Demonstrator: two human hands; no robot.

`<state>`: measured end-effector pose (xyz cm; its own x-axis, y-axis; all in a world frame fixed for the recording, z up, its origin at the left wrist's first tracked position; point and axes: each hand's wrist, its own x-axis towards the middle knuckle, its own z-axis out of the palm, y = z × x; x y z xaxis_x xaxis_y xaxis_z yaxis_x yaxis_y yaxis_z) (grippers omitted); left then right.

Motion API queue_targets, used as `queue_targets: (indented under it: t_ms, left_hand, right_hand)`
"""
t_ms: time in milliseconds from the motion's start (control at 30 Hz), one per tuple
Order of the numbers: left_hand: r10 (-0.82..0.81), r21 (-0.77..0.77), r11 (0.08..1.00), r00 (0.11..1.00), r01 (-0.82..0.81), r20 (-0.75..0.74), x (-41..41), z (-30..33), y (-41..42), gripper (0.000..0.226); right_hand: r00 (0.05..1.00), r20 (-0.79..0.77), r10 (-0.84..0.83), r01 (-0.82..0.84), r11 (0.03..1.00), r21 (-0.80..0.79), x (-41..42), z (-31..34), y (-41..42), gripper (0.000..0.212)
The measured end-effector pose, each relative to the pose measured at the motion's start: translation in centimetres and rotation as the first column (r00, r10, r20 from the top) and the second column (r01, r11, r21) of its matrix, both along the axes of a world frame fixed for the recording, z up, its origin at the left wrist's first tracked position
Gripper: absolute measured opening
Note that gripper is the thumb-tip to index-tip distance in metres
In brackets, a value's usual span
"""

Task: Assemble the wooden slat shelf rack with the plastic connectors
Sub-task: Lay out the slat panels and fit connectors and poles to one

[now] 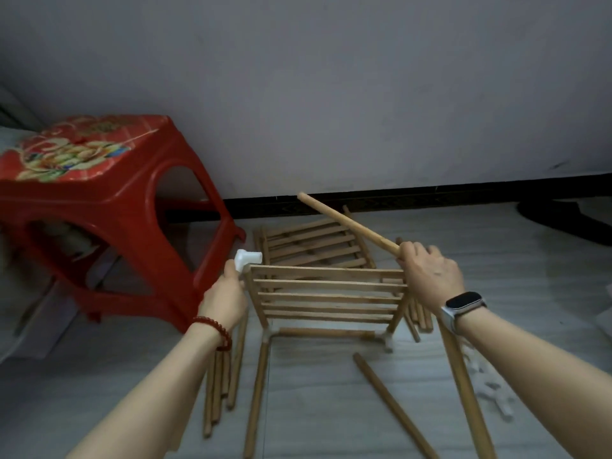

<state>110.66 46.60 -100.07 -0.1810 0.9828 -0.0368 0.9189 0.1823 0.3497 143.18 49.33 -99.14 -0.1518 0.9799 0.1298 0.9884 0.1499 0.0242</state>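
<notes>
Between the hands, slat shelf [328, 294] — left hand [225, 298] gripping white connector [247, 259], right hand [430, 274] clutching dowel [347, 221]

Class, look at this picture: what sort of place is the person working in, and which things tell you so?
Probably a room in a home: a pale tiled floor, a plain wall with dark skirting, and a red plastic stool beside it.

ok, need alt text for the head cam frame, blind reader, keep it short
A person's left hand holds a white plastic connector at the top left corner of a raised wooden slat shelf, while the right hand grips a wooden dowel angled up toward the wall. Loose dowels and a second slat panel lie on the floor beside a red plastic stool.
</notes>
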Motion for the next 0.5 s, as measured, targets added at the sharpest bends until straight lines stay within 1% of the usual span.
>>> queue_targets:
  t_ms: [167,267,333,400,433,500]
  left_hand:
    - [-0.022,0.022,1.0,0.998,0.02,0.057,0.3,0.2,-4.3,0.029]
    - [-0.03,-0.003,1.0,0.992,0.031,0.119,1.6,1.2,-6.5,0.03]
    - [0.017,-0.062,0.998,0.979,-0.004,0.205,2.7,1.9,-7.8,0.032]
    - [0.083,-0.164,0.986,0.931,-0.025,0.355,3.6,2.5,-9.4,0.033]
    - [0.102,-0.209,0.978,0.902,-0.014,0.419,3.9,2.5,-10.1,0.034]
    - [0.106,-0.231,0.973,0.875,0.007,0.472,4.4,2.4,-10.7,0.039]
  right_hand:
    - [0.988,0.092,0.124,-0.121,0.992,-0.043,0.8,0.5,-2.2,0.017]
    - [0.987,0.098,0.123,-0.119,0.992,-0.046,2.0,0.9,-4.3,0.019]
    - [0.984,0.124,0.129,-0.124,0.991,-0.044,3.0,1.0,-5.7,0.018]
    - [0.98,0.133,0.147,-0.14,0.988,-0.059,4.0,1.2,-7.3,0.011]
    - [0.979,0.127,0.162,-0.155,0.986,-0.062,4.5,1.3,-8.0,0.012]
    - [0.976,0.14,0.167,-0.156,0.984,-0.088,5.5,1.6,-8.9,0.015]
